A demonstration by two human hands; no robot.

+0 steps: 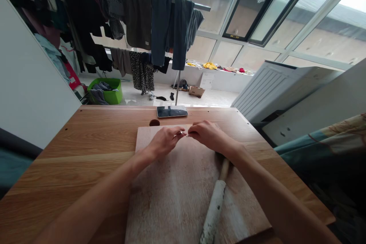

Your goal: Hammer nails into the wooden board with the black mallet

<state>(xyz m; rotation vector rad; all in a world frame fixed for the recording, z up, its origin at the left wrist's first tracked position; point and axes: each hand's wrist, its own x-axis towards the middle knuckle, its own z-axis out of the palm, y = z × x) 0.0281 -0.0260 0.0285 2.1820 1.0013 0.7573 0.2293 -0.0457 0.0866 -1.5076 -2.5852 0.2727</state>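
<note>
My left hand is closed in a pinch above the far part of a wooden board. A small, shiny bit shows at its fingertips, too small to name. Close beside it, my right hand is also closed, its fingertips pinched together and pointing at the left ones. Whatever lies between its fingers is hidden. Under my right forearm lies a tool with a wooden shaft and a worn white grip. Its dark head is mostly covered by my wrist, so its kind does not show.
The board rests on a wood-grain table. A phone lies near the table's far edge, with a dark round hole close by. Beyond stand a green tub of laundry, hanging clothes and a white ridged panel.
</note>
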